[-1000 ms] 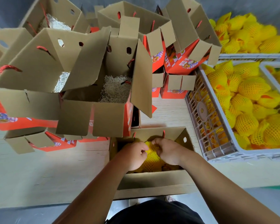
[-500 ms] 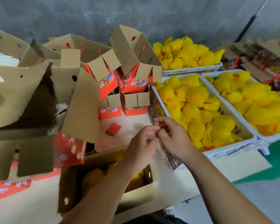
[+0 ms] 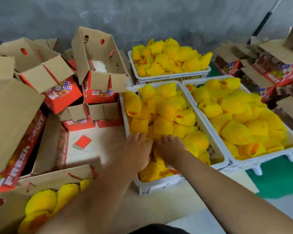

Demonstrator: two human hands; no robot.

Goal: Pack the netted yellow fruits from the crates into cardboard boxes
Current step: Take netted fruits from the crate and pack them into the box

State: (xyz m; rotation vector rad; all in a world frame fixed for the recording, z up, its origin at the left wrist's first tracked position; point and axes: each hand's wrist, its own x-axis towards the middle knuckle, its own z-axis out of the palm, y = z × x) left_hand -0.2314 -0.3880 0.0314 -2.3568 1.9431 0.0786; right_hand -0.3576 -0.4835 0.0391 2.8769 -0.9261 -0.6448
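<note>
Hands down in the nearest crate [image 3: 224, 160]: your left hand [image 3: 137, 150] and right hand [image 3: 170, 149] lie side by side on the netted yellow fruits [image 3: 166, 108], fingers spread forward; whether either grip has closed on one, you cannot tell. Just left of the grips, behind your forearm, sits the part-filled cardboard box [image 3: 46, 179]. Risk: a loose hold on slack netting could drop a fruit during the carry across, or snag a neighbour out over the rim

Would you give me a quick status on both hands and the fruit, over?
Left hand and right hand flat on netted fruits in nearest white crate. Open box lower left partly filled. Nothing blocking.
</note>
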